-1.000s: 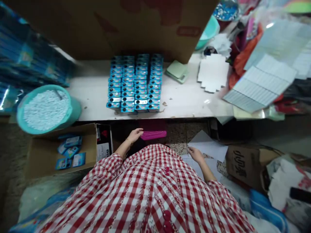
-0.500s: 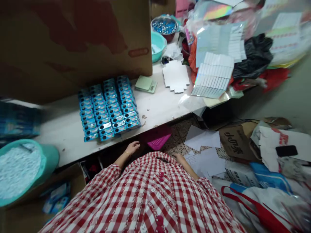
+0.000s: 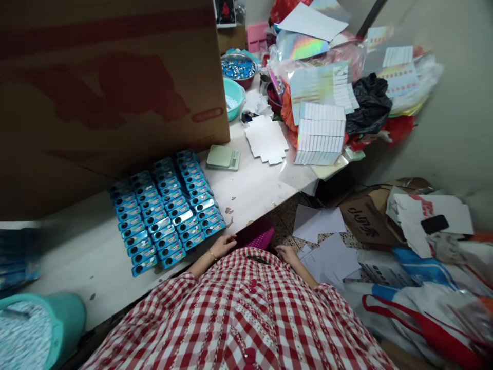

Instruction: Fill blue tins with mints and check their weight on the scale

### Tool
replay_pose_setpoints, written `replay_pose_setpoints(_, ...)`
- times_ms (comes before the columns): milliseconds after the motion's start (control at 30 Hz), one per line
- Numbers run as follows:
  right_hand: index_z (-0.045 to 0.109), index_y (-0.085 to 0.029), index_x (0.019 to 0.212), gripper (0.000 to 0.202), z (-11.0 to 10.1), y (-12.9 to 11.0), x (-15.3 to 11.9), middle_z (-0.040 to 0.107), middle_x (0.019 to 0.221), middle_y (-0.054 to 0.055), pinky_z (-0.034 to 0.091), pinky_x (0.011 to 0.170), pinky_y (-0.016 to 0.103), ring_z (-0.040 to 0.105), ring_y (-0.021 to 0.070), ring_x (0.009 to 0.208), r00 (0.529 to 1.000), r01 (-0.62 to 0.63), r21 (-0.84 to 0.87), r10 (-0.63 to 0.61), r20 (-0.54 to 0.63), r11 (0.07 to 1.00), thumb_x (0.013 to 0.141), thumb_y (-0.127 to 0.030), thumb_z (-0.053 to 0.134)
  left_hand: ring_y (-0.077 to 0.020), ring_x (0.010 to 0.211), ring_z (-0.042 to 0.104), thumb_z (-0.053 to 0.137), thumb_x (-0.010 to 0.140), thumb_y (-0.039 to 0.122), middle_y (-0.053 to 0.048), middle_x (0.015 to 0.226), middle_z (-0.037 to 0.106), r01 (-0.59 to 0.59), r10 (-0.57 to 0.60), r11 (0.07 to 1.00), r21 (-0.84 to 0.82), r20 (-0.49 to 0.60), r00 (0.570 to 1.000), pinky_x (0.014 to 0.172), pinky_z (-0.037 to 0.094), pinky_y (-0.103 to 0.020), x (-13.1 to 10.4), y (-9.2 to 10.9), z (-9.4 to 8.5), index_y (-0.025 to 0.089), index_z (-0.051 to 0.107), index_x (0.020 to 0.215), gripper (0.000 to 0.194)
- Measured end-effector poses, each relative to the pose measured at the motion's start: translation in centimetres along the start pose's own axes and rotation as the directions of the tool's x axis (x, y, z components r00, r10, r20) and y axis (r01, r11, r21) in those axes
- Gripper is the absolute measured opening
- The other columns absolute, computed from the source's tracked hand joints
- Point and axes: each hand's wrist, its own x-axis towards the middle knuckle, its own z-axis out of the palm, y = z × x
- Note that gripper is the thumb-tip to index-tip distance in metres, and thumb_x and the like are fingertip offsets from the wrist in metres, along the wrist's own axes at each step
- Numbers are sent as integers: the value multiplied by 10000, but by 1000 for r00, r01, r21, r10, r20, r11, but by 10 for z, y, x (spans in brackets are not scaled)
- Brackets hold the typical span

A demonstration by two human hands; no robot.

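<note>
So the view has swung round to the right: a second ago the teal pail sat whole in shot, now it's cut off in the bottom left corner, and the open carton of blue packs below it is gone from view. Next along, the blue boxes are on the desk in four columns, looking pretty much untouched through the turn. Left hand is by the desk's front edge, just below the boxes, fingers loosely curled with nothing I can see in them. The pink perforated thing shows between the two hands. Right hand has come in from over the loose papers to near the waist; fingers look half-curled, but can't tell if they've got anything. My read: neither hand is working on the boxes right now, so it's more of a body turn than handling.
</note>
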Motion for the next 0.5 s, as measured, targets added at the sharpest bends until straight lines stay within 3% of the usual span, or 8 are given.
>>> replay_pose_setpoints(167, 709, -217, 831, 215, -7, -34, 35, 725, 910, 53, 477, 836, 320, 658, 215, 887, 987, 131, -83, -122, 109, 988, 709, -176, 538, -279, 832, 613, 732, 527, 359, -108, 907, 688, -13, 21, 995, 101, -73, 997, 849, 436, -417, 11, 2, 21, 195, 709, 833, 348)
replay_pose_setpoints(300, 645, -163, 1042, 325, -29, -86, 109, 662, 1092, 109, 439, 938, 349, 606, 217, 1021, 945, 298, -190, -262, 195, 935, 776, -307, 526, -297, 840, 630, 730, 518, 362, -118, 897, 694, 73, -88, 995, -75, -219, 972, 852, 448, -433, 8, -5, 35, 199, 702, 807, 334)
replay_pose_setpoints(367, 586, -156, 1138, 405, -35, -124, 156, 603, 1190, 124, 405, 984, 374, 550, 224, 1112, 913, 386, -231, -335, 233, 893, 793, -357, 522, -296, 875, 637, 731, 503, 377, -113, 890, 697, 85, -165, 971, -225, -364, 917, 868, 451, -426, -3, -13, 44, 206, 690, 779, 327)
replay_pose_setpoints(433, 518, -145, 1219, 500, -32, -168, 200, 525, 1284, 140, 350, 1037, 391, 457, 239, 1220, 870, 482, -258, -421, 257, 838, 786, -392, 548, -295, 900, 639, 729, 492, 410, -107, 860, 698, 78, -259, 931, -357, -493, 830, 880, 453, -425, -18, -23, 60, 210, 678, 761, 339)
replay_pose_setpoints(500, 456, -112, 1276, 637, -22, -215, 237, 475, 1320, 167, 320, 1058, 405, 409, 270, 1253, 795, 605, -303, -545, 266, 736, 749, -436, 610, -304, 899, 642, 724, 469, 456, -113, 844, 698, 97, -365, 883, -459, -541, 757, 874, 461, -434, -34, -33, 81, 211, 671, 747, 374)
